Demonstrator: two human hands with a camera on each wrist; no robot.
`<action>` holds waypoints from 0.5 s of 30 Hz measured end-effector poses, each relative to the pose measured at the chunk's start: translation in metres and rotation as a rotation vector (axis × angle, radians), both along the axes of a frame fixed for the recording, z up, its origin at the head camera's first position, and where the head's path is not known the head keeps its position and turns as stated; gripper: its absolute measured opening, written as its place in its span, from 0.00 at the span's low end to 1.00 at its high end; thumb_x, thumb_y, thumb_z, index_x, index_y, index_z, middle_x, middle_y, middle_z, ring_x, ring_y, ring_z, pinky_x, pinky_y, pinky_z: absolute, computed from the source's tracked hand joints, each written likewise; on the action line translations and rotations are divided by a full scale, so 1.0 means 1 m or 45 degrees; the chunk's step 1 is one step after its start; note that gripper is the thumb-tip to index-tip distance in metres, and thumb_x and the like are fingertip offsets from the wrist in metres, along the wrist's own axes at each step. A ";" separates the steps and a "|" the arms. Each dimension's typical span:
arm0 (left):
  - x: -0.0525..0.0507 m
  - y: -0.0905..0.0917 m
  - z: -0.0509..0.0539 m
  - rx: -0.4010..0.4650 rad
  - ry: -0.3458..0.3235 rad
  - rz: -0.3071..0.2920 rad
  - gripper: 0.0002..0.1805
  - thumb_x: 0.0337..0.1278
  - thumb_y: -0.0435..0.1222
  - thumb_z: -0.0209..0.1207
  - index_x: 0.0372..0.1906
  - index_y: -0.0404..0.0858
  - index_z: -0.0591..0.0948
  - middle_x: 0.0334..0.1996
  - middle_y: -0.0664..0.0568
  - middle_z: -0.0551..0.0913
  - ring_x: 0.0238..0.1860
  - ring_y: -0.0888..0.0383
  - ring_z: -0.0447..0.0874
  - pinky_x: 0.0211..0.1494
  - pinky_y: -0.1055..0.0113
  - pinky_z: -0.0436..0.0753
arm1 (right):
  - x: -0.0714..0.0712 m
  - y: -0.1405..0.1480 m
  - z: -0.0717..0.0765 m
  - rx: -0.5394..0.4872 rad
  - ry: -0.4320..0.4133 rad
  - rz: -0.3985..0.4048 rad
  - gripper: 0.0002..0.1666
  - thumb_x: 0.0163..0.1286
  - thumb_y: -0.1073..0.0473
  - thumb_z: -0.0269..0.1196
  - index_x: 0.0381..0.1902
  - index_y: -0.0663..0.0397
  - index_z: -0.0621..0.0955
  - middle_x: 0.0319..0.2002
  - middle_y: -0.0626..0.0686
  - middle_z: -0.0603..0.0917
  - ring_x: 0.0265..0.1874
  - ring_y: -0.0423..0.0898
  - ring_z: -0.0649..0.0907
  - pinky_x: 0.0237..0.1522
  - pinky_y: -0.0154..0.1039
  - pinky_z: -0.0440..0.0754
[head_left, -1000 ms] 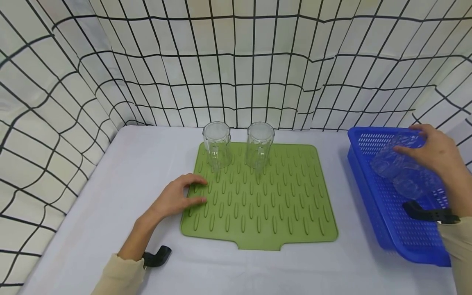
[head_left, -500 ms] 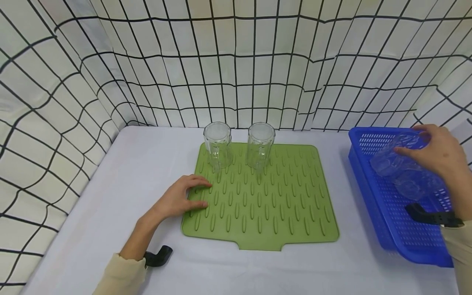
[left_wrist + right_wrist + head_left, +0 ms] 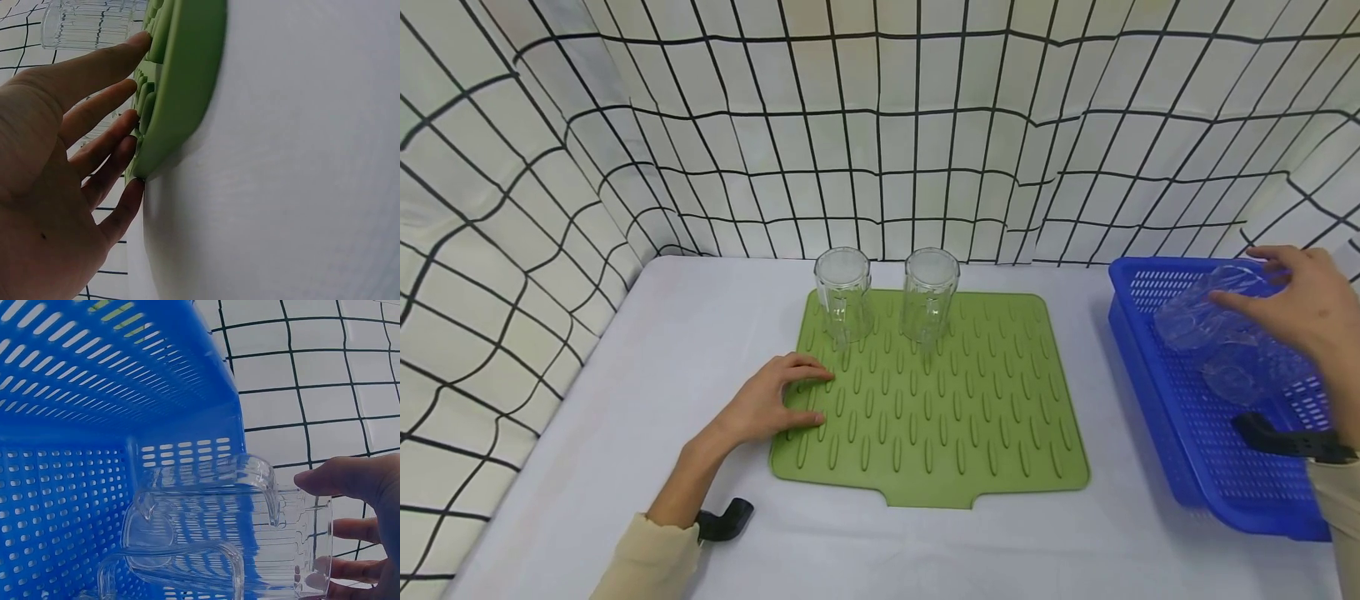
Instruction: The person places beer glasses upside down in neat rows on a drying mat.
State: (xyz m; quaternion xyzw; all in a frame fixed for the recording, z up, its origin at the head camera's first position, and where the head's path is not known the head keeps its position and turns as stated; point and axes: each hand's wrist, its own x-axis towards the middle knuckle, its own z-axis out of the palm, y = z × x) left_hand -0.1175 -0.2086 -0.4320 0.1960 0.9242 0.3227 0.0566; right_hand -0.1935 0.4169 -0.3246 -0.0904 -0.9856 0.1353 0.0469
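My right hand (image 3: 1307, 304) holds a clear glass mug (image 3: 1187, 321) near its mouth end, inside the blue basket (image 3: 1157, 425). In the right wrist view the thumb lies at the upper side of this mug (image 3: 281, 544), the other fingers by its rim. A second glass mug (image 3: 1232, 371) lies against it in the basket. The fingertips of my left hand (image 3: 763, 404) rest on the left edge of the green ridged mat (image 3: 925, 433), fingers loosely extended. Two glass mugs stand at the mat's back, a left one (image 3: 842, 292) and a right one (image 3: 931, 292).
A white cloth (image 3: 647, 350) covers the table under the mat and basket. White fabric with a black grid (image 3: 880, 142) rises behind and at the left. The perforated basket wall (image 3: 81, 369) surrounds the lying mugs.
My right hand has shifted slightly to the right, and the mug by it has moved a little. My left hand stays at the mat's edge. The two standing mugs are unmoved.
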 end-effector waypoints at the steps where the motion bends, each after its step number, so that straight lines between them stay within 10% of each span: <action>1: 0.000 0.000 0.000 0.000 0.000 0.000 0.29 0.51 0.42 0.78 0.60 0.41 0.86 0.62 0.43 0.81 0.68 0.37 0.74 0.71 0.35 0.73 | 0.000 0.000 0.001 0.009 -0.004 -0.007 0.50 0.75 0.41 0.61 0.81 0.63 0.56 0.67 0.82 0.60 0.61 0.78 0.67 0.62 0.79 0.68; 15: 0.001 0.000 -0.003 0.004 0.003 0.010 0.29 0.51 0.42 0.78 0.60 0.41 0.86 0.62 0.43 0.80 0.68 0.37 0.74 0.71 0.36 0.73 | 0.008 -0.001 0.017 0.025 0.005 0.010 0.43 0.80 0.40 0.53 0.83 0.54 0.56 0.65 0.84 0.56 0.61 0.80 0.63 0.55 0.80 0.68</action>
